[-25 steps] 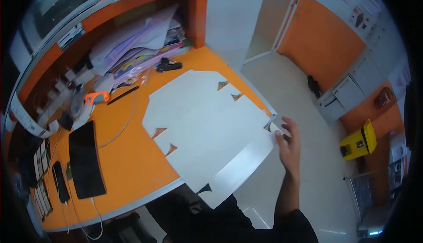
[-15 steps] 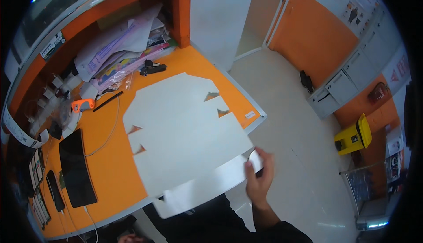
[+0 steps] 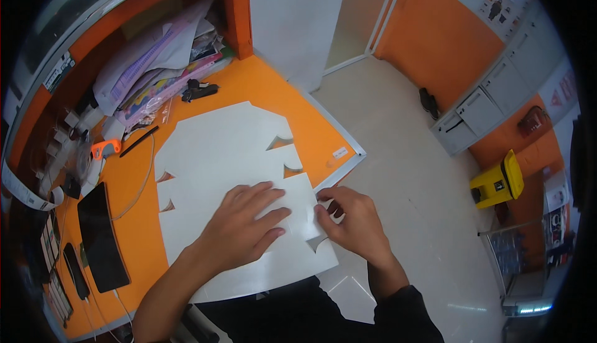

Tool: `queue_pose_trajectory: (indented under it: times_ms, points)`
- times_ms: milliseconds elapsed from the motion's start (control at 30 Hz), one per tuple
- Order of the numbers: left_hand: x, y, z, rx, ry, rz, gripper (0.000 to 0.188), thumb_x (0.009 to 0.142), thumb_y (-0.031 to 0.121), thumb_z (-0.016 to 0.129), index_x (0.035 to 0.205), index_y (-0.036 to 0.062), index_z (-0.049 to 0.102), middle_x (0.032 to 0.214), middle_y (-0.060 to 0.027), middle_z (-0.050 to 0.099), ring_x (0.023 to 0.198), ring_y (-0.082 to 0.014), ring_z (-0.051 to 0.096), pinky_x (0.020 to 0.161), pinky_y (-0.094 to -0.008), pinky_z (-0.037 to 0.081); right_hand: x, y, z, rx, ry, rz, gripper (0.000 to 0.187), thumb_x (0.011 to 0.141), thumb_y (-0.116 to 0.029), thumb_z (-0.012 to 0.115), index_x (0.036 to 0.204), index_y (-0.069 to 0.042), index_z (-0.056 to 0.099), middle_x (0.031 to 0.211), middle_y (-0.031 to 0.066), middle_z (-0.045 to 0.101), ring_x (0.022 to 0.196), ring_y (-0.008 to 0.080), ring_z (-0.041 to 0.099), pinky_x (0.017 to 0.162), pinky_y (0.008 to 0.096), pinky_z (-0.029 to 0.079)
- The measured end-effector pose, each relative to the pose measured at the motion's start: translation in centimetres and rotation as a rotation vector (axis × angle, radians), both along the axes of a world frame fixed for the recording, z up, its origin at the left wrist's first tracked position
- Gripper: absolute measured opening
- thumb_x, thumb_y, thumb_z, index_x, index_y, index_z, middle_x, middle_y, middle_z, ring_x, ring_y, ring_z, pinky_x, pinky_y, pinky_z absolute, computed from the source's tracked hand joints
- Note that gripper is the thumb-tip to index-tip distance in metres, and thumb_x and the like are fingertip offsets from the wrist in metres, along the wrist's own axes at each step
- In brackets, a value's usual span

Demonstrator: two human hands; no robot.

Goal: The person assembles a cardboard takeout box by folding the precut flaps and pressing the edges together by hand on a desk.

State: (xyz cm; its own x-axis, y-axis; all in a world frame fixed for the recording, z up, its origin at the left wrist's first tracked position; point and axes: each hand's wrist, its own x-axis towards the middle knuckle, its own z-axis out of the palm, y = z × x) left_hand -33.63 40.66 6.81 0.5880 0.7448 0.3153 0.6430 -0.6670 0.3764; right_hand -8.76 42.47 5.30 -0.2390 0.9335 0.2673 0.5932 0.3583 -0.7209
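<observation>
Spread left hand (image 3: 242, 226) and curled right hand (image 3: 356, 224) at a notched white sheet (image 3: 217, 160)

Well to the left of the white sheet, a slim black phone (image 3: 76, 273) lies on the orange desk (image 3: 140, 250). Nearer the sheet, yet apart from it, comes a larger black tablet (image 3: 104, 238) with a white cable (image 3: 119, 299) at its lower end. Beyond the sheet's far left corner, an orange device (image 3: 107, 149) and a black pen (image 3: 139, 141) lie close together, and behind them is a slanting heap of papers (image 3: 149, 66). A small black bundle (image 3: 200, 91) sits just past the sheet's far edge.

The white sheet itself lies on the desk, its far corners cut off and curved notches in both sides; its near end reaches out past the desk's edge, above the person's dark-clothed legs (image 3: 280, 315). The left hand rests palm down on the sheet, toward the near end, fingers apart and gripping nothing. The right hand is at the sheet's right edge, by the notch nearest the person, thumb and fingers bent toward each other; I cannot tell whether they pinch the edge or only touch it.

Right of the sheet's far end, a little white label (image 3: 339, 152) sits near the desk's corner. Further right, across the pale floor (image 3: 398, 175), are a dark shoe (image 3: 429, 102) and a yellow bin (image 3: 499, 181), both well apart from the sheet.
</observation>
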Motion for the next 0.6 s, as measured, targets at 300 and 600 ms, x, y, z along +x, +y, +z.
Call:
queue_pose_trajectory:
  times_ms: [300,600]
  points:
    - [0.3,1.2,-1.8,0.032,-0.011,-0.052,0.029,0.089,0.020,0.072,0.116,0.0098,0.069,0.134,-0.0152,0.059,0.131,-0.0358,0.053,0.108,-0.0573,0.040,-1.0,2.2,3.3,-0.238,-0.259,0.070,0.019,0.081,-0.011,0.077,0.089,0.007,0.076,0.073,0.0174,0.074,0.063,0.0253,0.074,0.064,0.0313,0.059]
    - [-0.1,1.4,-2.2,0.045,-0.090,-0.076,0.026,0.091,0.021,0.072,0.109,0.0036,0.069,0.126,-0.0190,0.063,0.130,-0.0341,0.054,0.108,-0.0575,0.039,-1.5,2.4,3.8,-0.267,-0.333,0.065,0.013,0.081,-0.004,0.077,0.089,0.006,0.076,0.074,0.0175,0.074,0.065,0.0249,0.075,0.067,0.0298,0.060]
